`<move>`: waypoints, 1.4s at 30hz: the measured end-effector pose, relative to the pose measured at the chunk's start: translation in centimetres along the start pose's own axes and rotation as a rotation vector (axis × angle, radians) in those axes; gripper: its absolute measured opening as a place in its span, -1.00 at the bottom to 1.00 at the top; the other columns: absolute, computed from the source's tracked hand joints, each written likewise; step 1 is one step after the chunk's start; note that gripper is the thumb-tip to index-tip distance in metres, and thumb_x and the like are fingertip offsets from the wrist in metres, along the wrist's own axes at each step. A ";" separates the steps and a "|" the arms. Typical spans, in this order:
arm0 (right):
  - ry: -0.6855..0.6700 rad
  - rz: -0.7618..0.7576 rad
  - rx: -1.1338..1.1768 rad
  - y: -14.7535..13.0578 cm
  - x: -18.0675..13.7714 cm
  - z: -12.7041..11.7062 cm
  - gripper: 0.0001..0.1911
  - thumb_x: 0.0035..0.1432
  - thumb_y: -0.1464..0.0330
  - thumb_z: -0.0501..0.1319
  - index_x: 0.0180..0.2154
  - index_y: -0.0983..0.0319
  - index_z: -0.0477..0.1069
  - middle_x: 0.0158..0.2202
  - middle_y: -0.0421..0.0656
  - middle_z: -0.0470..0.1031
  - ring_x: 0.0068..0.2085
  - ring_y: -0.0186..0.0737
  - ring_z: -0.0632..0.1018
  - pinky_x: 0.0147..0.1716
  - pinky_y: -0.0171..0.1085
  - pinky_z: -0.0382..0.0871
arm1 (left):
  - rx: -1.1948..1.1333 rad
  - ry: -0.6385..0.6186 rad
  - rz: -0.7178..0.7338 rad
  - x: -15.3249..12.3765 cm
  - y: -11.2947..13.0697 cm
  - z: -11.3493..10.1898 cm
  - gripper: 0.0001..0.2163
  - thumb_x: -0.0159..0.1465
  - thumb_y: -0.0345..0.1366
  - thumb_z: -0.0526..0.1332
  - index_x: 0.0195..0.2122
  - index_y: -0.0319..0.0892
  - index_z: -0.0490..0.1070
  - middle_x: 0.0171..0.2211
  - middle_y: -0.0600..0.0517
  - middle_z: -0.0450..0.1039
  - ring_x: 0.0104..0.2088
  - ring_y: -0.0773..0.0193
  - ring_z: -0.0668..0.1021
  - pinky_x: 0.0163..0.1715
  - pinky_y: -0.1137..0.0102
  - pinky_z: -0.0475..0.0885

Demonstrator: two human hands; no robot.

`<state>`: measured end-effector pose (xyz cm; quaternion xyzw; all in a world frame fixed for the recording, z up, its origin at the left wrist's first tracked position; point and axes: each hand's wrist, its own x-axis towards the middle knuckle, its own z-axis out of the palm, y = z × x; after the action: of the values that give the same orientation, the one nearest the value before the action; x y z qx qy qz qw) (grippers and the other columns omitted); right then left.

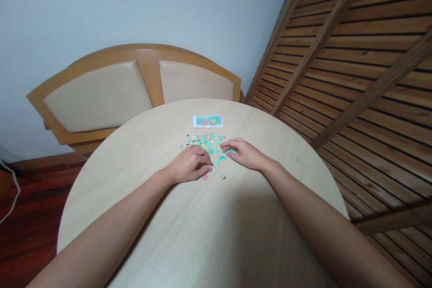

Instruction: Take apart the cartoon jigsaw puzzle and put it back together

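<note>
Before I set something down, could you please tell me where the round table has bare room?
The near tabletop is bare between the left arm and right arm, as are the sides outside each arm. It is crowded between the left hand and right hand, where puzzle pieces spread toward the picture card.

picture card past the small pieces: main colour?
The picture card is mostly turquoise, with some pink and yellow; head view.

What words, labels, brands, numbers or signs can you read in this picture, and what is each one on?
None can be read.
Small rectangular turquoise-and-white picture card: any lettering is too small and blurred to make out.
Small flat, mostly turquoise puzzle-like pieces: coloured printing shows, but no legible text.
</note>
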<state>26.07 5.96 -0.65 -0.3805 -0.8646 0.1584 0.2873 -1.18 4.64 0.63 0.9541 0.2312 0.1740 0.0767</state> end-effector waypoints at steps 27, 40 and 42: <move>-0.088 0.024 -0.087 -0.5 -0.5 -1.3 -0.83 0.20 0.35 0.34 -0.14 0.11 0.60 0.01 -0.07 0.51 0.12 -0.02 0.47 0.20 0.02 0.29 | -0.064 0.028 -0.025 -0.1 0.0 0.1 -0.82 0.39 -0.17 0.22 -0.17 -0.11 0.56 -0.17 -0.03 0.58 -0.11 0.12 0.58 -0.01 0.20 0.36; -0.124 0.172 -0.182 -1.3 -0.4 -0.9 -0.77 0.12 0.16 0.43 -0.33 0.16 0.55 0.03 -0.03 0.51 0.14 0.09 0.43 0.16 0.08 0.29 | -0.044 0.017 -0.025 -0.2 0.0 0.1 -0.82 0.40 -0.20 0.18 -0.16 -0.13 0.55 -0.17 -0.05 0.57 -0.11 0.10 0.57 -0.02 0.19 0.34; -0.125 0.175 -0.210 -1.4 -0.3 -1.2 -0.75 0.20 0.14 0.36 -0.39 0.16 0.55 0.02 -0.04 0.52 0.13 0.08 0.44 0.15 0.09 0.29 | -0.043 0.021 -0.024 -0.1 0.0 0.1 -0.81 0.40 -0.20 0.17 -0.16 -0.13 0.55 -0.17 -0.05 0.57 -0.11 0.10 0.57 -0.01 0.19 0.35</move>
<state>26.21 4.83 0.90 -0.4719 -0.8561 0.1149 0.1764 -1.25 4.55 0.48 0.9476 0.2397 0.1878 0.0969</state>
